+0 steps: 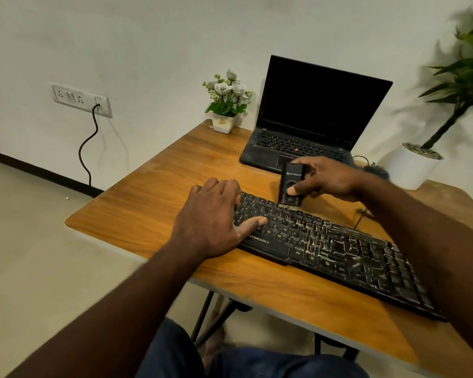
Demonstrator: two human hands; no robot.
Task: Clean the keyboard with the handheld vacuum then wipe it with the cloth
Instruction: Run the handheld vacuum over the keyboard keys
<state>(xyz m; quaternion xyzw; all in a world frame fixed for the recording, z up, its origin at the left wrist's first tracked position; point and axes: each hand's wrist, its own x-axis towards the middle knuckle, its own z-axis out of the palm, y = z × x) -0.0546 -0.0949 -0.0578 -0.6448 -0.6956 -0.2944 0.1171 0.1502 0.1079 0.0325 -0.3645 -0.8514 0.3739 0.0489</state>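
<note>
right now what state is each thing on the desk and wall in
keyboard, flat on the table, streaked white across its right half
handheld vacuum, upright, nozzle down on the keyboard's far edge
left hand, flat on the keyboard's left end, fingers straight
right hand, grips the handheld vacuum
laptop, lid open, screen dark
wall socket, black cable plugged in

A long black plastic keyboard (pixel 325 246), its right half streaked with white dust, lay slantwise from the middle of the tabletop (pixel 153 203) toward its near right edge. A small black box-shaped handheld vacuum (pixel 292 184) stood upright, lower end on the keyboard's far row.
</note>
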